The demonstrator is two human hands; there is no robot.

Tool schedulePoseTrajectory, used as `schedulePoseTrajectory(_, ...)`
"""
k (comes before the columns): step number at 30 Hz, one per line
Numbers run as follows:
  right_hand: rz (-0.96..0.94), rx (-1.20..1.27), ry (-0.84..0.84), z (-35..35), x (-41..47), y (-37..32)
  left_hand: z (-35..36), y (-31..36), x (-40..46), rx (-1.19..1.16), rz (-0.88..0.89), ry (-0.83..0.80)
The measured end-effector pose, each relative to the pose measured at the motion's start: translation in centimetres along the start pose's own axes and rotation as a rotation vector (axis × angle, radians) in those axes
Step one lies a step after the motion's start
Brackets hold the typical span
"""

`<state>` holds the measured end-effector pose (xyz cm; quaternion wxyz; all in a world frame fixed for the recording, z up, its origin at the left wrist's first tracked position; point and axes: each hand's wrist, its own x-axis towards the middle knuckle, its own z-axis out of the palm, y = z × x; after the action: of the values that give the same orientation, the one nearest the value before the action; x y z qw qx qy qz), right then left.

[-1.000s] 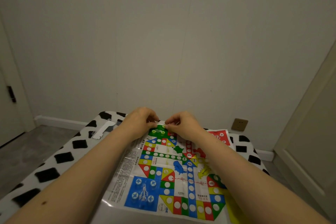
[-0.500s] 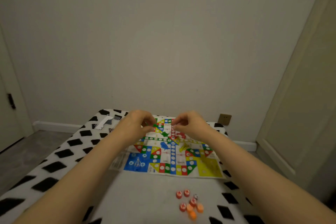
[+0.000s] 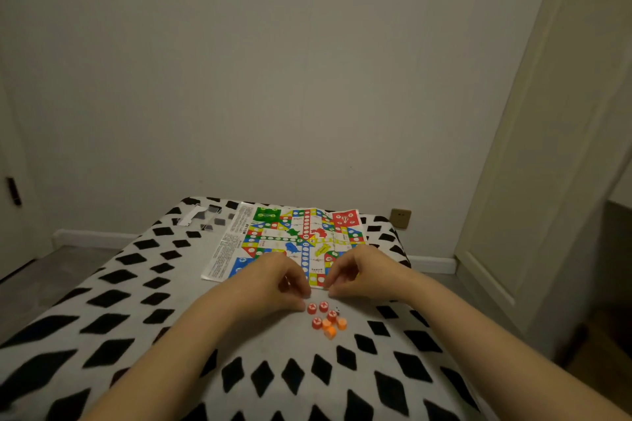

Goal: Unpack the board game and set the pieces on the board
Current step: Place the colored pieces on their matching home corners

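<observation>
From the head camera, a bench (image 3: 102,318) draped in a white cloth with black diamonds stands against a plain pale wall (image 3: 273,79), with a wall socket (image 3: 400,218) and a cream door (image 3: 547,147) to the right. The paper game board (image 3: 301,236) lies flat at the far end. Red and orange pieces (image 3: 326,318) cluster on the cloth just beside its near edge. The left hand (image 3: 273,280) and right hand (image 3: 362,275) hover over that edge, fingers loosely curled, holding nothing visible.
</observation>
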<state>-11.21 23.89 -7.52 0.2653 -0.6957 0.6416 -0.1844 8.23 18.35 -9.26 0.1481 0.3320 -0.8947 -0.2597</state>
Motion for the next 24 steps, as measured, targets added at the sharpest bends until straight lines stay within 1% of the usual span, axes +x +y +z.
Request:
schedulePoseTrajectory(5, -0.039, -0.027, -0.053, 0.3, -0.9, -0.2, 0.5, 1.1, -0.9, 0.011, 0.005, -0.002)
schedulePoseTrajectory(10, -0.073, -0.03, -0.099, 0.6, -0.8, -0.5, 1.0, 1.5, -1.1, 0.02, 0.007, 0.031)
schedulePoseTrajectory(21, -0.102, -0.003, -0.12, 0.6, -0.4, 0.2, 0.9, 1.0, -0.4, 0.013, 0.005, 0.003)
schedulePoseTrajectory(24, -0.112, 0.012, -0.077, 0.4, -0.4, 0.5, 0.7, 0.9, -0.1, 0.004, -0.004, 0.016)
